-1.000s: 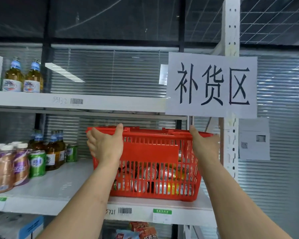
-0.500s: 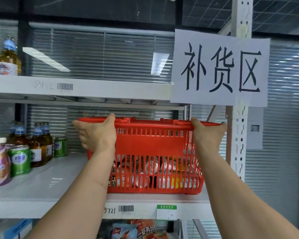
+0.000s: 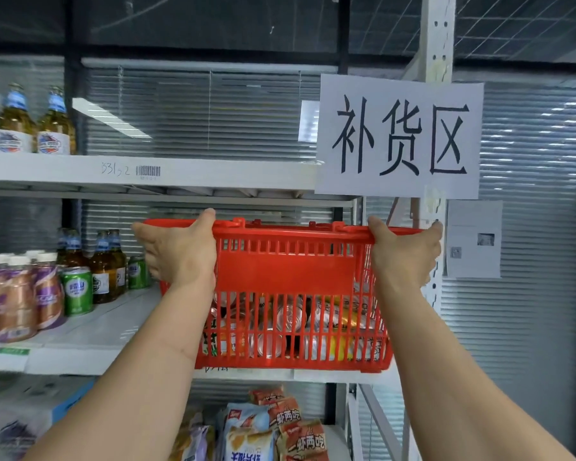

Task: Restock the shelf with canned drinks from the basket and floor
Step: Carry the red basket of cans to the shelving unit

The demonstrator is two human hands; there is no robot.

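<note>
- Head view: left hand [image 3: 180, 257] and right hand [image 3: 403, 257] clamp opposite rims of the red basket [image 3: 286, 277]; it has come forward, overhanging the middle shelf [image 3: 90, 331] edge.
- Cans [image 3: 290, 317] remain inside: restocking not begun.

You are extending both bare forearms upward from the lower corners of the frame toward its centre. Your left hand [image 3: 180, 251] is gripping at centre left, thumb raised along the top and fingers curled behind. Your right hand [image 3: 404, 252] is gripping at centre right, thumb angled up to the left, fingers wrapped out of sight.
</note>
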